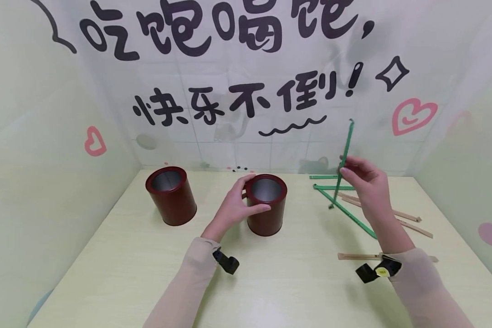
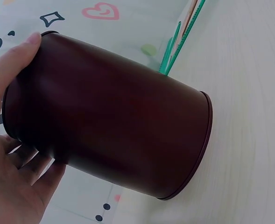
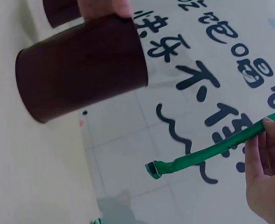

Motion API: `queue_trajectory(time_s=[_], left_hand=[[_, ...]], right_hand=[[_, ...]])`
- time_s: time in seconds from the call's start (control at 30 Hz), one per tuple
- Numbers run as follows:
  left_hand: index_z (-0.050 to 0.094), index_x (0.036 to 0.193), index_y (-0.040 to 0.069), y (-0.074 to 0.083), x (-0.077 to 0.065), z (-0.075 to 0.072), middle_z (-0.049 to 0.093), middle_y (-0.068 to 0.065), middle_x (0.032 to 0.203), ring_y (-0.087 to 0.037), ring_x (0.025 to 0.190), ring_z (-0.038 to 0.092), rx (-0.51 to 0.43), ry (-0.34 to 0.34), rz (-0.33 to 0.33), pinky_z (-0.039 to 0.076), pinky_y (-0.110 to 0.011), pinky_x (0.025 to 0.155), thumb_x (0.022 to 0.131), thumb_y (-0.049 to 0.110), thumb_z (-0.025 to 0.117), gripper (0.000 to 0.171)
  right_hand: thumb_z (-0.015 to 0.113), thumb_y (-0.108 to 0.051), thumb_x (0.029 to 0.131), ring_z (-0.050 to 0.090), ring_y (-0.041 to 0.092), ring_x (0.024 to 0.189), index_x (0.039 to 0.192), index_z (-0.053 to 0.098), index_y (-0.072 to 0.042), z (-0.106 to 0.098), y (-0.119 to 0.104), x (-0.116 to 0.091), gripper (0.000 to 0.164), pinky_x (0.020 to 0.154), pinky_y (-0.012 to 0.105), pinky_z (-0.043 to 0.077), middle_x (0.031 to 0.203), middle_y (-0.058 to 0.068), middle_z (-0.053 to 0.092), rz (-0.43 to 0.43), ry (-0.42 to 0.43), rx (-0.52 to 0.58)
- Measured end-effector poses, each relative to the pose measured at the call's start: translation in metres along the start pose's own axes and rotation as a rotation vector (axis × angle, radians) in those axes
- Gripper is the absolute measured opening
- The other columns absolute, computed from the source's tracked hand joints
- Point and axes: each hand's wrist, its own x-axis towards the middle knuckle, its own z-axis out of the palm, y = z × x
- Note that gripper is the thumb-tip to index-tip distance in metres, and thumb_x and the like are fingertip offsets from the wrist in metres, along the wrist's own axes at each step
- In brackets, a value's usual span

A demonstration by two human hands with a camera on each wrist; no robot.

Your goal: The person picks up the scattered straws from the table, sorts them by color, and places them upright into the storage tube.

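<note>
My left hand (image 1: 233,207) grips a dark red cylindrical can (image 1: 266,218) near its rim, thumb across the front and fingers round the far side. The can stands upright with its open top showing a grey inside. To the right, my right hand (image 1: 369,184) pinches a long, thin green strip (image 1: 346,146) between thumb and fingers. That strip is held nearly upright above the table, and its folded lower end (image 3: 153,169) shows in the right wrist view. Below it lie more green strips (image 1: 348,213), partly covered by the hand and forearm.
A second dark red can (image 1: 174,202) stands at the left of the pale table (image 1: 279,282). Several light brown strips (image 1: 406,216) lie at the right, one nearer (image 1: 358,256) under the right wrist. A printed sheet (image 1: 213,152) forms the back wall.
</note>
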Motion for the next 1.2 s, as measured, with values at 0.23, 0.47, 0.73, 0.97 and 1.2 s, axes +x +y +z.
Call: queue_trajectory(time_s=[0.23, 0.47, 0.73, 0.97, 1.2], left_hand=[[0.036, 0.151, 0.016, 0.001, -0.001, -0.001, 0.042, -0.001, 0.155, -0.026, 0.138, 0.047, -0.002, 0.003, -0.003, 0.044, -0.046, 0.114, 0.075, 0.027, 0.088, 0.093], [0.036, 0.151, 0.019, 0.001, -0.001, 0.0, 0.041, -0.001, 0.155, -0.027, 0.139, 0.047, 0.008, -0.001, -0.014, 0.044, -0.046, 0.114, 0.075, 0.03, 0.088, 0.093], [0.035, 0.151, 0.021, 0.001, -0.001, 0.0, 0.041, 0.001, 0.155, -0.026, 0.14, 0.045, 0.011, -0.004, -0.039, 0.044, -0.047, 0.113, 0.076, 0.033, 0.088, 0.092], [0.036, 0.151, 0.021, 0.001, -0.001, 0.001, 0.043, 0.0, 0.153, -0.027, 0.138, 0.046, 0.006, -0.007, -0.035, 0.045, -0.05, 0.112, 0.076, 0.033, 0.088, 0.092], [0.035, 0.152, 0.018, 0.001, -0.001, 0.0, 0.043, 0.0, 0.152, -0.026, 0.138, 0.047, 0.009, -0.007, -0.032, 0.046, -0.048, 0.112, 0.076, 0.033, 0.088, 0.094]], right_hand=[[0.061, 0.012, 0.091, 0.07, 0.015, 0.089, 0.11, 0.067, 0.003, 0.038, -0.014, 0.002, 0.022, 0.085, 0.024, 0.06, 0.096, 0.006, 0.07, -0.099, 0.097, 0.219], [0.064, 0.013, 0.088, 0.07, 0.019, 0.086, 0.106, 0.064, 0.003, 0.065, -0.015, 0.004, 0.02, 0.083, 0.026, 0.061, 0.094, 0.009, 0.069, -0.139, 0.144, 0.299], [0.064, 0.013, 0.088, 0.069, 0.013, 0.086, 0.1, 0.067, -0.007, 0.083, 0.01, 0.006, 0.024, 0.079, 0.02, 0.06, 0.094, 0.003, 0.071, -0.079, 0.133, 0.228], [0.067, 0.009, 0.088, 0.069, 0.009, 0.089, 0.102, 0.067, -0.009, 0.089, 0.032, 0.001, 0.023, 0.085, 0.019, 0.058, 0.096, -0.003, 0.07, 0.0, 0.1, 0.029], [0.068, 0.009, 0.088, 0.068, 0.008, 0.093, 0.105, 0.067, -0.008, 0.078, 0.034, -0.003, 0.024, 0.087, 0.018, 0.057, 0.099, -0.003, 0.068, -0.026, 0.1, 0.004]])
